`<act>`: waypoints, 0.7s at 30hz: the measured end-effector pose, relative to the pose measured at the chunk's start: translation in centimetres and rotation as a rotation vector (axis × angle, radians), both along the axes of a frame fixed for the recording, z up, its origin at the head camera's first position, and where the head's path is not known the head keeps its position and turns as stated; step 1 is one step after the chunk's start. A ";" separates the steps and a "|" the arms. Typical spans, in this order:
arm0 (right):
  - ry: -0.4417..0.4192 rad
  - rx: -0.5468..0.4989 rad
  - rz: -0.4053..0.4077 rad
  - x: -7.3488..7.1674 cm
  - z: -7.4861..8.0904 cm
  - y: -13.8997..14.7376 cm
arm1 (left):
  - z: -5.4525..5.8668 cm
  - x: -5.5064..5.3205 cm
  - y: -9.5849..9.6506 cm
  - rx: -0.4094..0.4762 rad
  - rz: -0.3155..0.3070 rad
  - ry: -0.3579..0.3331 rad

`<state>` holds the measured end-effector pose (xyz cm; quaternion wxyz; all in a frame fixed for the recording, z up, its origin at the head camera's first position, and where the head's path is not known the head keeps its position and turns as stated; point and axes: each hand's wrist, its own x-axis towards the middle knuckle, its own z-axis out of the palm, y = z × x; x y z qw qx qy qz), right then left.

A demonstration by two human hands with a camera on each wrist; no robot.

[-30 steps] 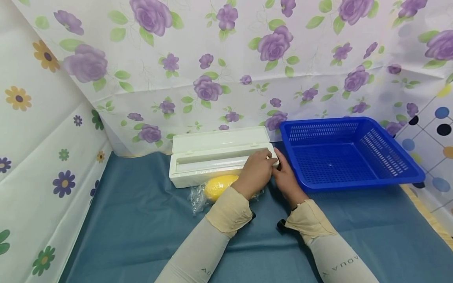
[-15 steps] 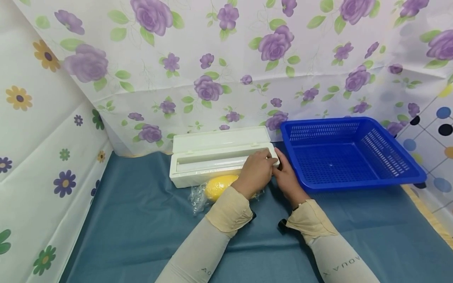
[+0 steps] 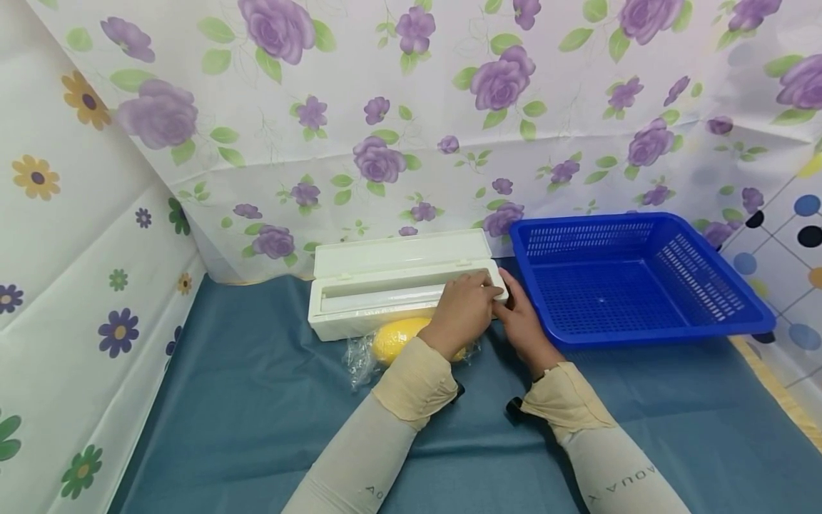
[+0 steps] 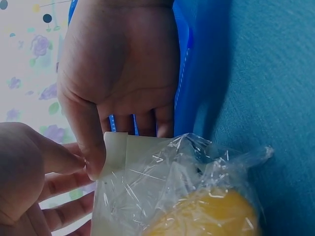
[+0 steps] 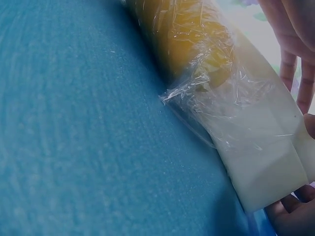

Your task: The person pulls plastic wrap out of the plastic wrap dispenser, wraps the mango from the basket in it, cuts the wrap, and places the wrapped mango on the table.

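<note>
Grip (image 3: 523,328) on box (image 3: 340,327), teal cloth (image 3: 257,400), curtain (image 3: 411,171).

The box (image 3: 340,328) is smooth plastic, the basket (image 3: 597,285) glossy plastic. Shiny, crinkled film (image 3: 361,363) wraps the yellow item (image 3: 394,343). Matt cloth covers the surface (image 3: 244,407).

We see a white sheet (image 3: 443,185) with purple roses and green leaves covering the wall behind, a long horizontal crease running across its lower part. On the left we have a second white sheet (image 3: 64,235), slanting and folded, scattered with yellow-orange, green and purple daisies. On the right we glimpse a third sheet (image 3: 786,228), pale, with a thin diamond grid and dots in blue, black, orange and yellow. Below, we look over a surface (image 3: 244,428) under blue-teal cloth, softly wrinkled, with a pale yellow strip (image 3: 780,389) along its right edge. Our light is bright and diffuse.
</note>
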<state>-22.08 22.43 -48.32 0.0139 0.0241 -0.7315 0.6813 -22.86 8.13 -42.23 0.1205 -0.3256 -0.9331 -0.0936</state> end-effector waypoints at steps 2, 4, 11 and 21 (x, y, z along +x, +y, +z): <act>-0.003 -0.003 0.007 0.0 0.0 0.0 | 0.0 0.0 -0.1 -0.002 0.002 -0.001; -0.005 -0.001 0.010 0.0 0.0 0.1 | 0.1 0.0 -0.2 0.000 0.001 0.001; -0.008 0.013 0.012 0.0 -0.1 0.1 | 0.2 0.0 -0.2 -0.003 0.002 -0.014; -0.006 0.016 0.016 0.1 0.0 0.1 | 0.2 0.0 -0.2 -0.002 0.023 -0.052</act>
